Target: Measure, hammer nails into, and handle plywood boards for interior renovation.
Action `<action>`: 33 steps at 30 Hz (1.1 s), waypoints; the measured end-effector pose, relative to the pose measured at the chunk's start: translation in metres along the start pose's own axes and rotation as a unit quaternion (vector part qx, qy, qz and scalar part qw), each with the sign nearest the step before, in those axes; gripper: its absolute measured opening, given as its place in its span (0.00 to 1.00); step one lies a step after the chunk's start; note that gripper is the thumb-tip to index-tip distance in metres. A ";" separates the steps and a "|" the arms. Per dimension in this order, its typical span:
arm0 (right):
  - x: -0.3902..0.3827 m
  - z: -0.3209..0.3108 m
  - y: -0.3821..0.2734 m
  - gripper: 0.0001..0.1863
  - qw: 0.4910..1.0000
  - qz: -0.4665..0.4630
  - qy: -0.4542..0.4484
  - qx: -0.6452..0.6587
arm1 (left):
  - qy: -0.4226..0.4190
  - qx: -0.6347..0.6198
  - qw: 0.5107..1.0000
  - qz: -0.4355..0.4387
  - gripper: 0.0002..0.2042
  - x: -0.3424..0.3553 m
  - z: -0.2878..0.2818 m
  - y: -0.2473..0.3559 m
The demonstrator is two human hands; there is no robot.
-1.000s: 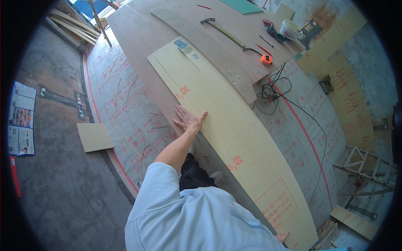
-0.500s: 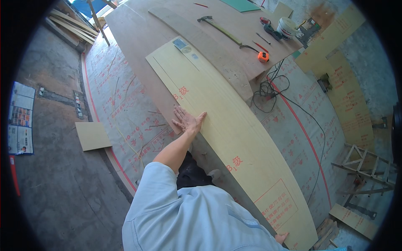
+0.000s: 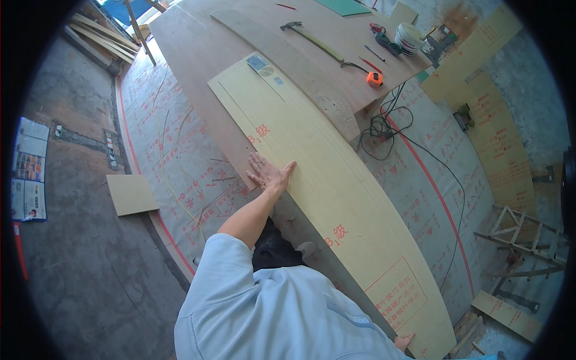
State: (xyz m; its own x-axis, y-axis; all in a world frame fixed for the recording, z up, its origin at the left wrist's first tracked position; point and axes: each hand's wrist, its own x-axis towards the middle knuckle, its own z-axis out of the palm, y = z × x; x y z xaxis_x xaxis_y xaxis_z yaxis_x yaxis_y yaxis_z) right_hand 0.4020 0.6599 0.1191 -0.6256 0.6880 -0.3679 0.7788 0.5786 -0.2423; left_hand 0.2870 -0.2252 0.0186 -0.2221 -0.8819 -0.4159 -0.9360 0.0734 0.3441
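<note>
A long pale-yellow board (image 3: 324,174) with red print lies lengthwise, its far part on the brown worktable (image 3: 180,36) and its near part running past my right side. My left hand (image 3: 270,174) is open at the board's left edge, fingers spread over the tabletop and thumb resting on the board. Low in the picture my right hand (image 3: 404,341) grips the same left edge near the board's close end. Its thumb lies on top; the other fingers are hidden. A narrow grey-brown strip of board (image 3: 288,66) lies along the far right side.
On the table are a hammer (image 3: 312,42), an orange tape measure (image 3: 374,79), a red pencil (image 3: 370,64), a dark-handled tool (image 3: 387,42) and a white bucket (image 3: 410,39). Black cable (image 3: 384,135) coils on the printed floor covering. A wooden ladder-like frame (image 3: 522,231) stands at right.
</note>
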 end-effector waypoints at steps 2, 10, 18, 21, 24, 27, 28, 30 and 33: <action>0.001 0.008 -0.003 0.56 1.000 -0.001 -0.010 -0.015 | 0.009 0.002 1.000 -0.002 0.67 0.000 -0.005 -0.006; 0.016 0.010 0.021 0.37 0.999 -0.002 -0.032 -0.030 | 0.011 0.007 1.000 0.004 0.67 -0.001 -0.003 -0.005; 0.030 0.030 0.020 0.37 0.942 0.118 -0.001 0.313 | 0.038 -0.007 0.999 0.007 0.67 0.000 -0.007 -0.014; 0.043 0.009 0.070 0.45 0.997 -0.055 0.052 0.003 | 0.019 -0.011 1.000 0.018 0.68 0.005 0.012 -0.005; 0.040 0.024 0.074 0.43 0.997 -0.066 0.037 -0.014 | 0.037 -0.006 0.999 0.023 0.69 0.007 0.019 -0.011; 0.032 0.029 0.066 0.41 0.995 -0.087 0.025 -0.045 | 0.032 -0.008 0.999 0.014 0.68 0.006 0.015 -0.010; 0.031 0.033 0.063 0.41 0.995 -0.083 0.026 -0.043 | 0.021 -0.009 1.000 0.007 0.68 0.006 0.014 -0.008; 0.035 0.042 0.046 0.42 0.996 -0.002 0.027 0.082 | 0.024 -0.013 1.000 0.005 0.68 0.003 0.009 -0.008; 0.044 0.064 0.033 0.43 0.956 0.118 0.020 0.268 | 0.042 -0.010 0.999 -0.010 0.68 0.008 -0.003 -0.019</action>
State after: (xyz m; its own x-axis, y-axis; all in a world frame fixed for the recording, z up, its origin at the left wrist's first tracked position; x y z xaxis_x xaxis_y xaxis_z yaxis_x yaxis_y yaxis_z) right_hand 0.4033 0.6812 0.0376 -0.4220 0.7937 -0.4381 0.8042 0.1047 -0.5851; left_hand 0.3040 -0.2344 0.0111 -0.1794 -0.9193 -0.3502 -0.9338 0.0472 0.3546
